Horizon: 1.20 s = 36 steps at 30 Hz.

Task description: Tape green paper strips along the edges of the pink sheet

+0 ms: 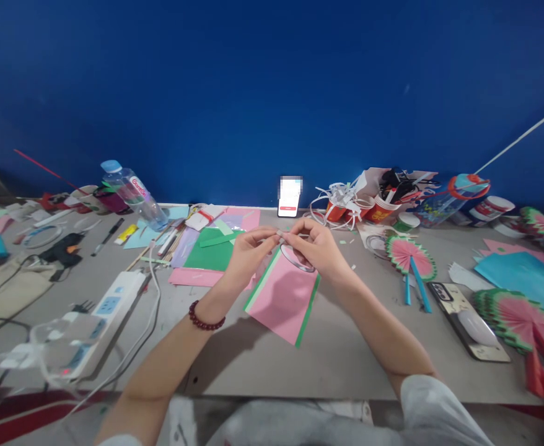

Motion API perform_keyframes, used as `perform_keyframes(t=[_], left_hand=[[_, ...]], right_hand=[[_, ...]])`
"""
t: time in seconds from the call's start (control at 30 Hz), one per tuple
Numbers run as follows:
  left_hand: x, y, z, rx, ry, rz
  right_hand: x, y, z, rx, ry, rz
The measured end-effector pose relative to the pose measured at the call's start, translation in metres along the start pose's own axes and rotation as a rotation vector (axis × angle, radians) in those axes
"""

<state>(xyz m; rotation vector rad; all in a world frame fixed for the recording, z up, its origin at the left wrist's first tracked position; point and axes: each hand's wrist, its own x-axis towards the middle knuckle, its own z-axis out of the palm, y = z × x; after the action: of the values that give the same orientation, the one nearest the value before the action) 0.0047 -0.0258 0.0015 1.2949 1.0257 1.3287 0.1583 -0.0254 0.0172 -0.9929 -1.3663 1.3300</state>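
Note:
My left hand (248, 251) and my right hand (316, 248) meet above the middle of the grey table (346, 353), fingertips pinched together. Between them they hold the free end of a clear tape roll (297, 259), which hangs under my right hand. Just below lies a pink paper sheet (284, 297) with green and white strips along its edges. A bead bracelet (204, 319) circles my left wrist.
Green and pink paper sheets (209, 254) lie behind my left hand. A white power strip (107, 306) with cables and a glue gun (61, 254) sit left. A water bottle (135, 195), a phone (289, 197), paper cups (360, 207) and watermelon paper fans (411, 260) surround the area.

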Motion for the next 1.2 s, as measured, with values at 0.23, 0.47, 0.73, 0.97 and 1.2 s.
perform_keyframes(t=[0.23, 0.47, 0.73, 0.97, 1.2], left_hand=[[-0.010, 0.013, 0.003, -0.044, -0.028, 0.081], [-0.013, 0.016, 0.005, -0.038, -0.021, 0.119], [-0.013, 0.018, 0.004, -0.044, -0.056, 0.156], [-0.015, 0.017, 0.003, 0.002, -0.057, 0.198], [-0.015, 0.016, 0.002, 0.026, -0.076, 0.223]], right_hand=[[-0.011, -0.009, 0.001, -0.037, 0.007, -0.049], [-0.014, -0.009, 0.000, -0.061, 0.011, -0.078], [-0.014, -0.007, 0.000, -0.073, 0.029, -0.117], [-0.013, -0.006, 0.001, -0.096, 0.047, -0.138], [-0.013, -0.005, 0.001, -0.088, 0.046, -0.134]])
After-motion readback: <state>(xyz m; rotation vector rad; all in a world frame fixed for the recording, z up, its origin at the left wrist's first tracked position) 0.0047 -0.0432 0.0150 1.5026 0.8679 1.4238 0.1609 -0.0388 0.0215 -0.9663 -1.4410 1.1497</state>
